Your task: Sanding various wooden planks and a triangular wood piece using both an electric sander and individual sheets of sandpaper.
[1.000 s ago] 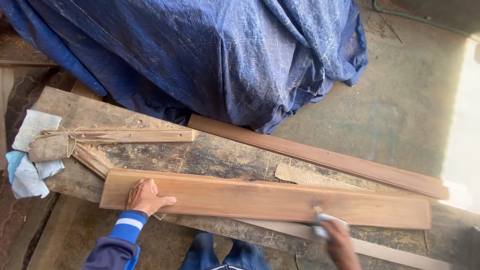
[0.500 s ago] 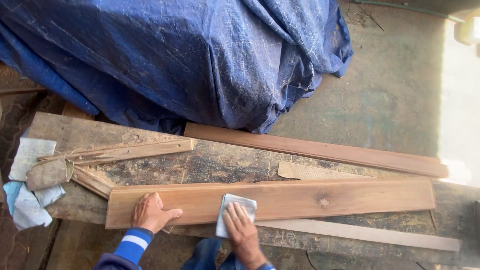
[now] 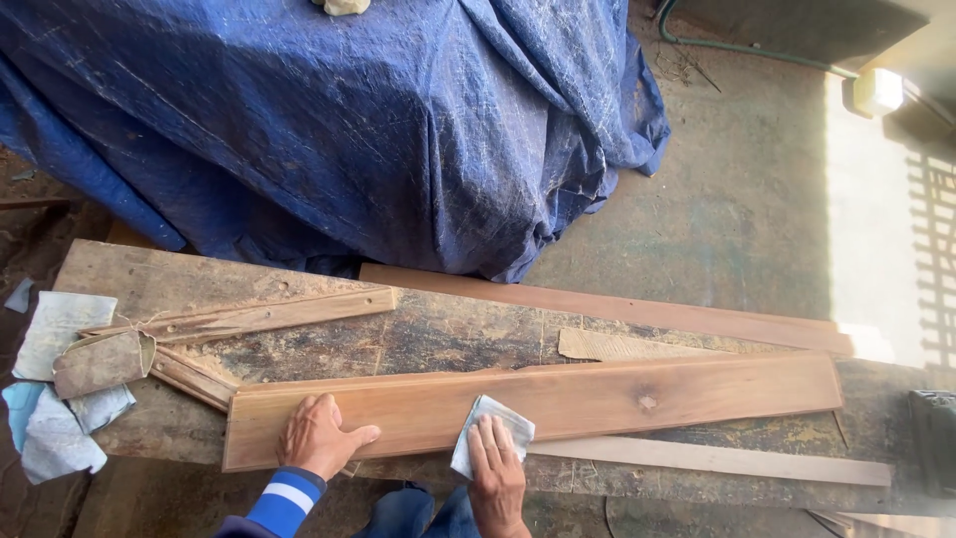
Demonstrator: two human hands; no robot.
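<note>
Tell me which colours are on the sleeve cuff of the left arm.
The knitted sleeve cuff is bright blue with one white stripe, best seen in the head view.
</note>
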